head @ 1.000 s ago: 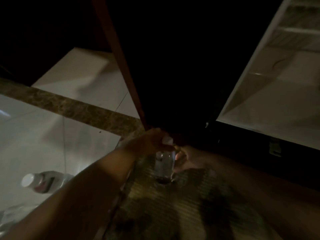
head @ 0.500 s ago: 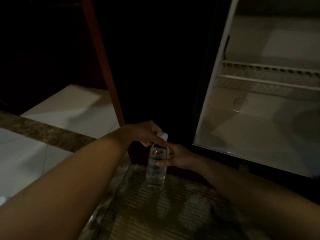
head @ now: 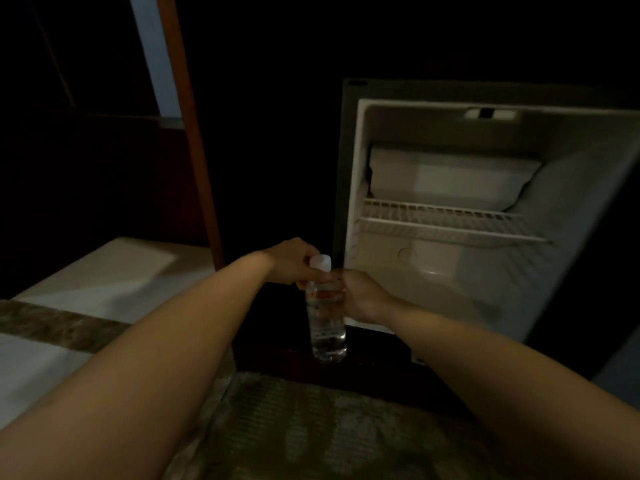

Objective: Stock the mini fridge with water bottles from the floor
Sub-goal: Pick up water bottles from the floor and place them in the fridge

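Standing upright just left of the mini fridge's (head: 355, 188) lower front corner, the clear plastic water bottle (head: 327, 327) is held by both hands. The left hand (head: 294, 261) curls its fingers round the neck under the white cap (head: 320, 263), and the right hand (head: 360, 292) wraps its fingers round the shoulder, where a reddish label shows. The bottle's base sits in front of the dark wooden plinth (head: 374, 355) under the fridge; I cannot tell whether it touches anything. The fridge is open, with a white rim and smooth pale walls. A white wire shelf (head: 443, 225) crosses its middle, with a boxy freezer compartment (head: 450, 174) above it and open room on the moulded floor below it. Nearer than the fridge lies a woven, patterned carpet (head: 311, 427). Left of the fridge a slanted reddish wooden post (head: 194, 150) rises from pale glossy tiles (head: 104, 271), which a mottled stone band (head: 59, 323) crosses. The rest of the room is dark.
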